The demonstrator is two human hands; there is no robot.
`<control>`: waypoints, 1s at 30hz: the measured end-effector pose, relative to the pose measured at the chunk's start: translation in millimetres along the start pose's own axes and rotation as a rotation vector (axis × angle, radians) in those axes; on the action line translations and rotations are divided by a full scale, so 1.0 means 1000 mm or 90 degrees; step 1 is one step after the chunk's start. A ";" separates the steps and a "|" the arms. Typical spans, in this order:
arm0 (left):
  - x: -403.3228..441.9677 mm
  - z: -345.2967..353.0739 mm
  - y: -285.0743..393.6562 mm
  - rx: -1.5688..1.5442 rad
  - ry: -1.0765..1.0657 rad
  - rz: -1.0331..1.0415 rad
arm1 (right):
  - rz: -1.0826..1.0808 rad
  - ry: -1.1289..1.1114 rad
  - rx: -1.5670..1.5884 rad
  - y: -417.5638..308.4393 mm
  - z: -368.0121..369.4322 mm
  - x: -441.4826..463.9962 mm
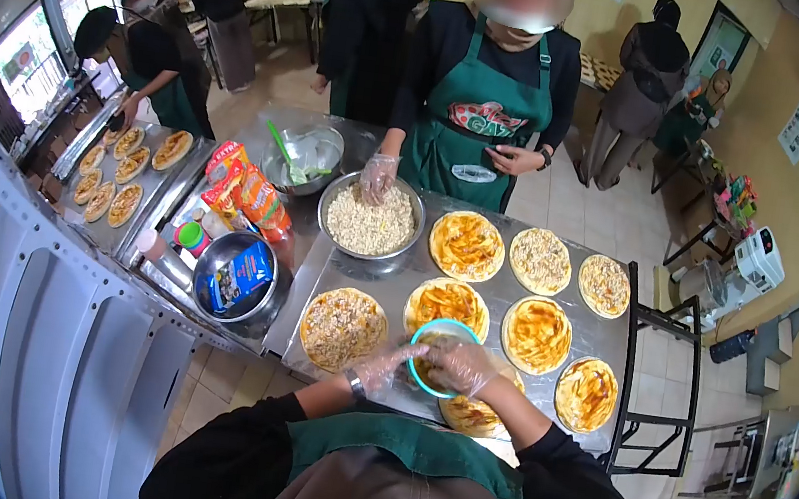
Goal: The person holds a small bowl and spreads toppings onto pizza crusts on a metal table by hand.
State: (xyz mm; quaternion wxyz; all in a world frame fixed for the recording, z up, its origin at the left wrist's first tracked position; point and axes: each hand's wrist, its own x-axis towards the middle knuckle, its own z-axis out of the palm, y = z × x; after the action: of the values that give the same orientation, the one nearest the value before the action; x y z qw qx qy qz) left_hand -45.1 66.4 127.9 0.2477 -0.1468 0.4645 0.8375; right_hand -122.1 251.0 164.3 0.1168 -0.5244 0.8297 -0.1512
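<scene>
In the head view, a small bowl with a turquoise rim (448,326) is held just above the near part of the metal worktop (371,276). Its left side is gripped by the left hand (383,371), whose fingers are bent against the rim. The right hand (465,367) is placed over the bowl's right side, with its fingers curled down into the opening; whether anything is pinched there cannot be told. Both hands are covered by clear plastic gloves.

A sauced round (478,416) is partly hidden beneath the right forearm, and another sauced round (449,306) is set just beyond the bowl. To the left, a round covered in pale bits (343,330) is seen. Farther back, a large metal bowl (324,226) is filled with pale crumbs (369,223), into which a co-worker's gloved hand (379,178) is lowered. On the left, a blue packet (242,279) is contained in a dark basin (201,301).
</scene>
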 end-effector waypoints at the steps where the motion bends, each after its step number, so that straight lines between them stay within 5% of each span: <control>1: -0.012 0.007 -0.004 -0.006 -0.017 0.040 | -0.042 0.028 -0.017 -0.005 0.007 -0.005; 13: -0.076 -0.002 -0.056 -0.004 0.028 -0.010 | -0.008 -0.045 -0.019 -0.073 0.048 -0.028; 19: -0.102 0.007 -0.036 0.043 -0.014 0.107 | 0.019 0.231 0.109 -0.105 0.015 -0.046; 23: -0.114 -0.042 -0.038 0.595 -0.161 0.599 | 0.181 0.257 0.135 -0.125 0.001 -0.054; 25: -0.113 -0.059 -0.041 0.655 -0.165 0.711 | 0.233 0.257 0.173 -0.150 -0.011 -0.053; 27: -0.156 -0.022 -0.015 0.105 -0.069 0.185 | 0.216 0.273 0.254 -0.172 -0.016 -0.049; 30: -0.194 -0.035 -0.032 0.168 -0.052 0.355 | 0.225 0.251 0.257 -0.205 -0.011 -0.041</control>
State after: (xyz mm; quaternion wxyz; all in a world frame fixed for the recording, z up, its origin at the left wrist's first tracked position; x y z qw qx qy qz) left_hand 135.2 -3.6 179.5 0.0439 0.0537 0.5813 0.8108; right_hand 62.4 206.7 252.9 0.0802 -0.2993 0.8677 -0.3886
